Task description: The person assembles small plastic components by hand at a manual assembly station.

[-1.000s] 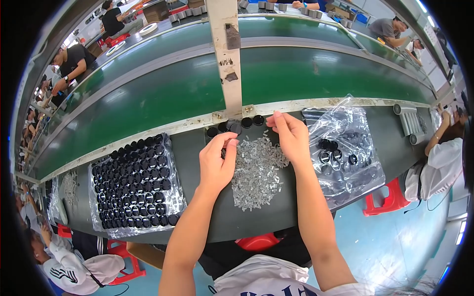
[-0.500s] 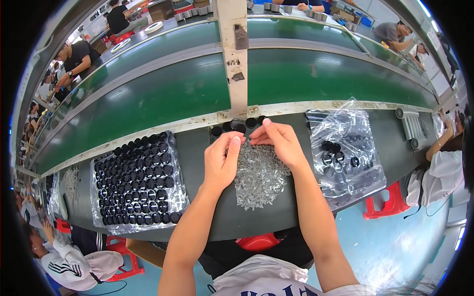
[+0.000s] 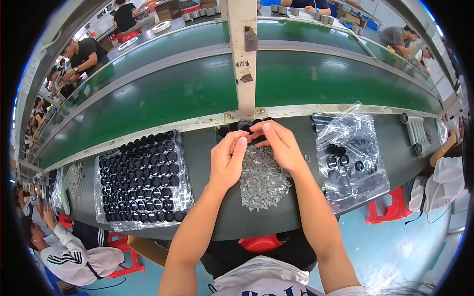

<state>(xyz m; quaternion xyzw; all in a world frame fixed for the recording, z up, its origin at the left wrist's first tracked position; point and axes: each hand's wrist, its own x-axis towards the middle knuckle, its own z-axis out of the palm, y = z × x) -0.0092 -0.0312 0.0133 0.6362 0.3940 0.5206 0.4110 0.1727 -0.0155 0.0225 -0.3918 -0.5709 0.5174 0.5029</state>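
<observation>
My left hand (image 3: 228, 159) and my right hand (image 3: 280, 148) meet at the far side of a heap of small grey pieces (image 3: 264, 185), fingertips almost touching. Both have their fingers curled in a pinch; whatever lies between them is too small or hidden to name. Just beyond the fingertips, several round black caps (image 3: 223, 131) stand in a row against the table's back rail, partly covered by my hands. To the left, many black caps (image 3: 148, 180) sit in close rows on a clear plastic sheet (image 3: 188, 201).
On the right, a clear plastic bag (image 3: 363, 190) lies with several loose black caps (image 3: 344, 162) on it. Grey cylinders (image 3: 415, 132) rest farther right. A green conveyor (image 3: 163, 98) runs behind the rail, split by an upright post (image 3: 245, 74). Co-workers sit at both sides.
The whole view has shifted slightly, so the table appears a little farther right and down. My right fingers have curled in closer to the left ones over the row of caps.
</observation>
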